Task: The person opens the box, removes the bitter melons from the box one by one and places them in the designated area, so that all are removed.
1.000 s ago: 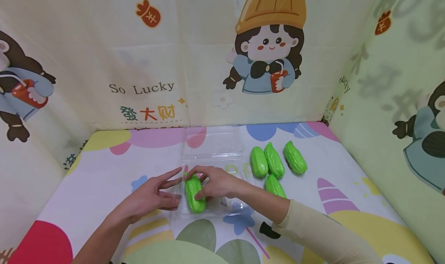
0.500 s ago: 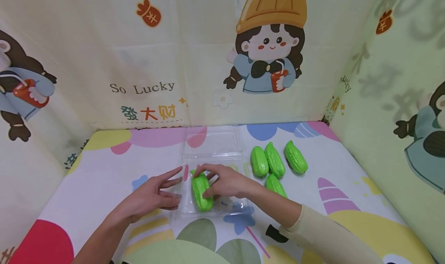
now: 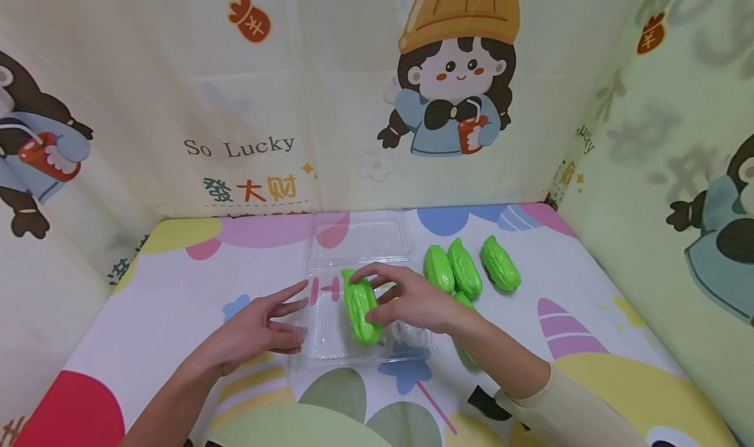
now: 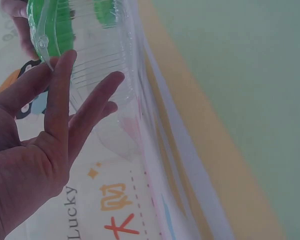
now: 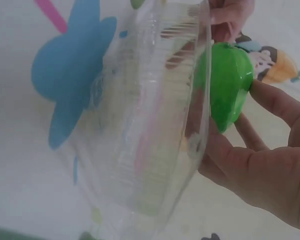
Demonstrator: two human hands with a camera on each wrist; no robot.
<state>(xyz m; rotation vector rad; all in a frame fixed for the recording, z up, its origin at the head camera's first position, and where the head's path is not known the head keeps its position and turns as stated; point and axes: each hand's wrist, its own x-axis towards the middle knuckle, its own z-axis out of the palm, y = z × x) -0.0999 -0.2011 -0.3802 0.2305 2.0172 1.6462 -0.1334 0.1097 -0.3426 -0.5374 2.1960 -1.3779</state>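
Note:
A clear plastic clamshell box (image 3: 323, 336) lies with its lid folded back, away from the person. The right hand (image 3: 406, 295) pinches a glossy green, ridged toy bitter melon (image 3: 361, 309) between thumb and fingers, over the box's base. In the right wrist view, part of that bitter melon (image 5: 231, 82) shows above the box's rim. At the box's left side, the left hand (image 3: 262, 332) rests with spread, fairly straight fingers. Those fingers (image 4: 62, 95) lie against the clear wall in the left wrist view.
Right of the box lie several more green bitter melons, including a plump one (image 3: 439, 269), a slimmer one (image 3: 465, 268) and one farther right (image 3: 501, 264). Another (image 3: 465, 354) is partly covered by the right forearm. Printed cloth (image 3: 341, 107) hangs behind the table.
The right hand has lifted the bitter melon from the box's left side and carried it rightward and slightly up. The left hand has stayed in place.

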